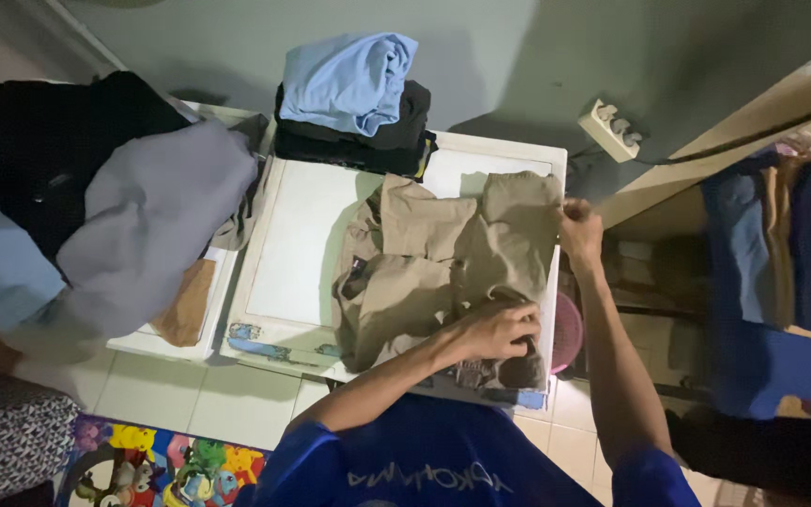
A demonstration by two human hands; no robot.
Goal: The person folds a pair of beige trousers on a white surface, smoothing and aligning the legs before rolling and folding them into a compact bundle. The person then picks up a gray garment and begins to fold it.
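A khaki garment (424, 268), partly folded, lies on a low white table (302, 253). My left hand (495, 329) presses down on its near right part, fingers curled over the cloth. At the table's far right edge my right hand (579, 230) pinches the garment's far corner. Both arms come out of blue sleeves at the bottom.
A folded stack of dark clothes with a light blue piece (354, 80) on top sits at the table's far end. A heap of grey, black and blue laundry (96, 207) lies left. A power strip (612, 130) rests by the wall; hanging clothes (781, 282) are right; a colourful mat (161, 465) covers the floor.
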